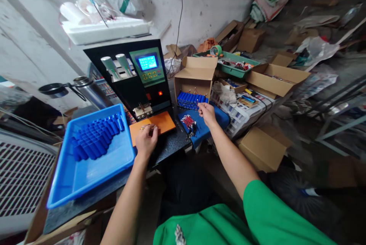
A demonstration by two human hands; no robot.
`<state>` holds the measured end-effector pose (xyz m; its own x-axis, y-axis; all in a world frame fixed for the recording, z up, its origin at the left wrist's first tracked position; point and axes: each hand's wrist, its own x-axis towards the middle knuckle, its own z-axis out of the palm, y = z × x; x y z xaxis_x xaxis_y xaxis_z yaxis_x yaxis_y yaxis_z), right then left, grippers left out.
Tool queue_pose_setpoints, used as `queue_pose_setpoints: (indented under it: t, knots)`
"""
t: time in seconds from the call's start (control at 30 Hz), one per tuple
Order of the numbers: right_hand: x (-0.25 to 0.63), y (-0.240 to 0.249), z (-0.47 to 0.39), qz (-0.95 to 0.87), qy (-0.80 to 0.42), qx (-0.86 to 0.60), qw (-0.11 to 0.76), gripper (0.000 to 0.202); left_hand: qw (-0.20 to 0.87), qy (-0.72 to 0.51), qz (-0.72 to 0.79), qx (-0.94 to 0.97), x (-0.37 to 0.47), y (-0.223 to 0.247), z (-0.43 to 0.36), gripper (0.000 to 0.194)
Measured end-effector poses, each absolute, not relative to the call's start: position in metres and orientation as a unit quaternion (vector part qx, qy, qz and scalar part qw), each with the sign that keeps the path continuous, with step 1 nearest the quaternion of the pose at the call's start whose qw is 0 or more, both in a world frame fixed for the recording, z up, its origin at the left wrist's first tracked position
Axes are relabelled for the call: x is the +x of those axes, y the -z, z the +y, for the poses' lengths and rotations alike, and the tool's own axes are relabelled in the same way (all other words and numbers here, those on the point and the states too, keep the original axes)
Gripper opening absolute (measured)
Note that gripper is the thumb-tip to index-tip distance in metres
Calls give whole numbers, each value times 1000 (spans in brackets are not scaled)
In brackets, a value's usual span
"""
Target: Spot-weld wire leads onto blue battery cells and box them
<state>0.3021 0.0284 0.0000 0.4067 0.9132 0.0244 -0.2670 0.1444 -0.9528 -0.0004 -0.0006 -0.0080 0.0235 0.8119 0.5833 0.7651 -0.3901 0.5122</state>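
Note:
My left hand (146, 138) rests on the orange plate (162, 122) before the black spot welder (154, 94), its fingers curled together. Whatever lies between those fingers is hidden. In front of the open cardboard box, my right hand (207, 113) pinches a thin wire lead (197, 102). Blue battery cells (191, 99) are stacked on their sides in that box (197, 72), just behind the fingertips. A bunch of red and black wire leads (189, 123) lies on the blue cloth (204, 127), left of my right wrist.
A blue tray (85, 184) holding upright blue cells (95, 138) stands at the left. Behind it are a steel flask (93, 92) and its cup. To the right sit a green tray (243, 70), cardboard boxes (276, 81) and a white plastic basket (237, 117).

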Motion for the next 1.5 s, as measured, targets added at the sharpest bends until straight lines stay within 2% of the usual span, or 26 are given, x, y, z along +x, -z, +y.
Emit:
queue_pose_setpoints:
  t: [0.13,0.43,0.53,0.7,0.97,1.27,1.4,1.5]
  knots:
    - [290,-20,19,-340,-440,-450,699,32,95,-465,540,695,1,4,-4,31]
    - [200,-33,-28,-348,-573,-343,658,35,405,-539,479,562,49,-6,-55,42]
    - [173,-28,-38,-351,-602,-320,642,36,439,-560,460,532,51,-9,-62,39]
    - [153,-20,-44,-373,-618,-323,612,36,410,-585,482,507,34,-10,-71,33]
    - [152,-18,-51,-574,-546,-350,501,29,336,-511,522,595,3,-17,-85,27]
    - [142,-11,-45,-622,-512,-361,469,27,277,-464,544,642,-22,-17,-93,25]
    - [135,-3,-22,-604,-471,-398,506,28,144,-420,597,669,-71,-26,-62,22]
    - [131,7,-6,-591,-433,-443,518,28,23,-279,656,701,-112,-35,-29,23]
